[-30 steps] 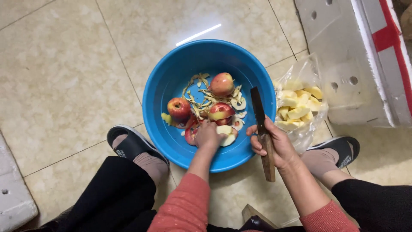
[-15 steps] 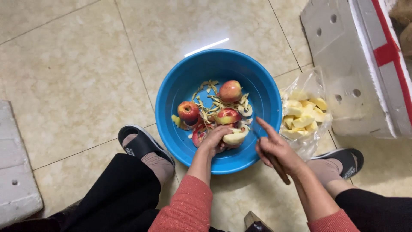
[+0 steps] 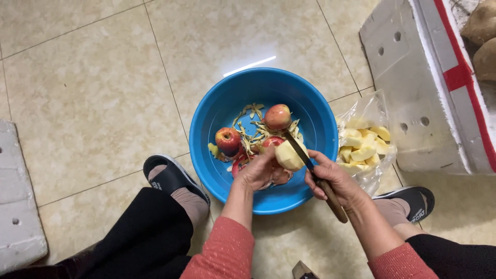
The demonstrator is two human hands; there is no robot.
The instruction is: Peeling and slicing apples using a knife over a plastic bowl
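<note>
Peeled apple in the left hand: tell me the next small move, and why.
Probably draw the knife down through the apple. The blade already rests across its pale flesh, the left hand steadies it over the blue bowl, the right hand grips the handle, and cut pieces fill the bag alongside.

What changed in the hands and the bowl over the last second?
The left hand lifted a peeled apple out of the blue bowl. The right hand swung its knife in against it. Two red apples and the bag of cut pieces stayed put.
</note>
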